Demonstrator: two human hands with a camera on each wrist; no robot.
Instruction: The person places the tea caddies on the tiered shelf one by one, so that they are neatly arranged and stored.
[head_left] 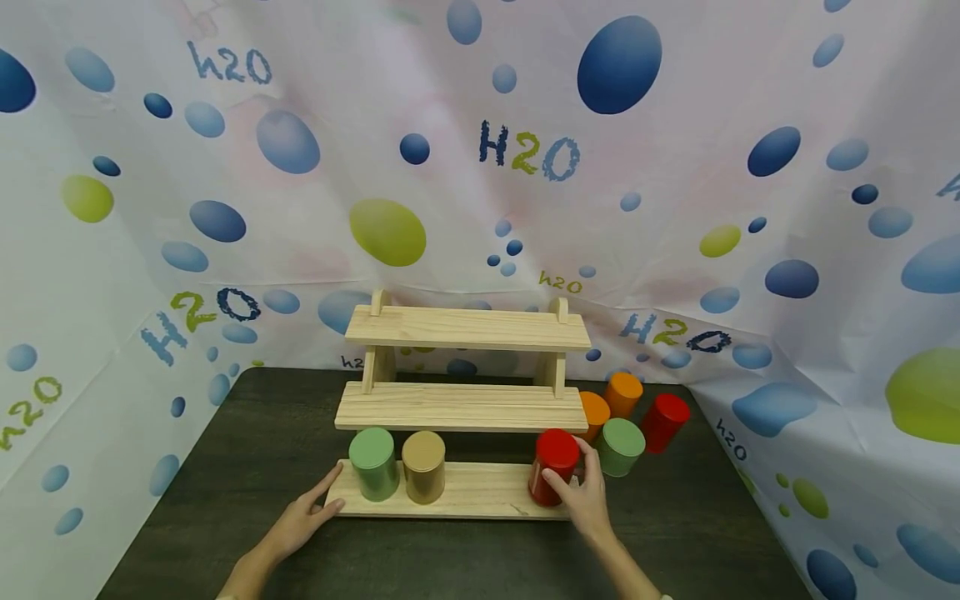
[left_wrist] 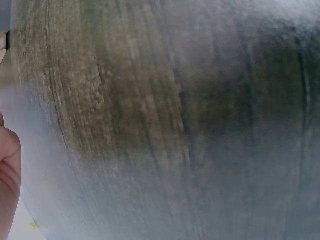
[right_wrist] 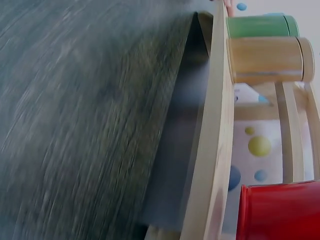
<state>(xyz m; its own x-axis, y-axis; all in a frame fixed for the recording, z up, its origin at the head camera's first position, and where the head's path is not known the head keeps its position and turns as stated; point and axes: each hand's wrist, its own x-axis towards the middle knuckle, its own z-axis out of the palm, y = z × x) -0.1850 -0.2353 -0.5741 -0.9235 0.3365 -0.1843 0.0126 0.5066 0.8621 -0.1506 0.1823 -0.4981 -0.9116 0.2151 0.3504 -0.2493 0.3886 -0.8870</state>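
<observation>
A pale wooden three-tier rack carries several canisters on its lowest shelf (head_left: 483, 492). At that shelf's left end, my left hand (head_left: 298, 527) rests with fingers extended along the corner. Near the right end stands a red canister (head_left: 547, 479); my right hand (head_left: 589, 502) grips it, thumb at the front and fingers round the right side. The red canister (right_wrist: 285, 212) also shows in the right wrist view, where the gripping fingers are out of sight. On the left part of the shelf stand a green canister (head_left: 374, 467) and a gold canister (head_left: 424, 468), both upright.
The middle shelf (head_left: 457, 406) and top shelf (head_left: 465, 327) rise behind. To the right on the dark table (head_left: 225, 467) stand another green canister (head_left: 621, 448), another red canister (head_left: 663, 425) and two orange canisters (head_left: 624, 395). A patterned curtain (head_left: 480, 208) hangs behind.
</observation>
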